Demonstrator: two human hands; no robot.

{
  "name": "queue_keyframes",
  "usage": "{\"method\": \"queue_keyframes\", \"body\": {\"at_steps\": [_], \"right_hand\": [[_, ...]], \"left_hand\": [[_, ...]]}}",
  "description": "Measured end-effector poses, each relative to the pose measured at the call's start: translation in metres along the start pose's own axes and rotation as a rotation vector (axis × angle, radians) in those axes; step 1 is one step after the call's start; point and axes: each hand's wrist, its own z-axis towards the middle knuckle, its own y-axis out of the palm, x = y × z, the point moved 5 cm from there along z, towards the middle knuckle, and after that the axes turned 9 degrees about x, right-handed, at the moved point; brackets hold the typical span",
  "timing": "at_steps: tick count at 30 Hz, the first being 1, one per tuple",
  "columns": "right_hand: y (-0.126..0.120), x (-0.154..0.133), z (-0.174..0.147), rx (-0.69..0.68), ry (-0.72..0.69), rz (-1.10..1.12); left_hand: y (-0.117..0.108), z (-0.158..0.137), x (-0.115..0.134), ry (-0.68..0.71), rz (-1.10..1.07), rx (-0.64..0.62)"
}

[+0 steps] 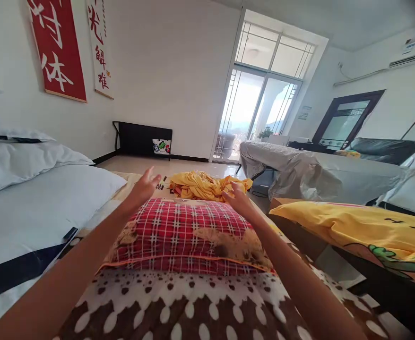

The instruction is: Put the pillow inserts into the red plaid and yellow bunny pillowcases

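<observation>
A red plaid pillow (179, 226) with tan bear-like patches and an orange edge lies in front of me on a brown and white patterned cover (179, 307). My left hand (146, 185) is raised over the pillow's far left corner, fingers apart, holding nothing. Above the far right side, my right hand (238, 198) hovers with its fingers spread and nothing in them. Just past the pillow is a crumpled yellow cloth (200, 185), closest to my right fingertips. Whether those fingertips touch the cloth I cannot tell.
White pillows or bedding (44, 203) with dark bands are piled on the left. A yellow pillow (363, 226) with a cartoon print lies to the right, by a cardboard box (296, 226). Behind stands a plastic-covered table (299, 165). A black board (140, 139) leans near the far wall.
</observation>
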Motion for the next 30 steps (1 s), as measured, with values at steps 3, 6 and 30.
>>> {"method": "queue_keyframes", "body": {"at_steps": [3,6,30], "right_hand": [[0.024,-0.056,-0.009,-0.100,-0.184,-0.026],[0.026,-0.095,-0.015,-0.130,-0.354,-0.056],[0.056,0.111,-0.093,-0.197,0.106,-0.243]], "left_hand": [[0.043,-0.016,0.030,0.291,0.327,-0.144],[0.067,-0.032,0.055,0.569,0.543,-0.187],[-0.002,-0.053,-0.174,0.369,0.844,-0.160]]}}
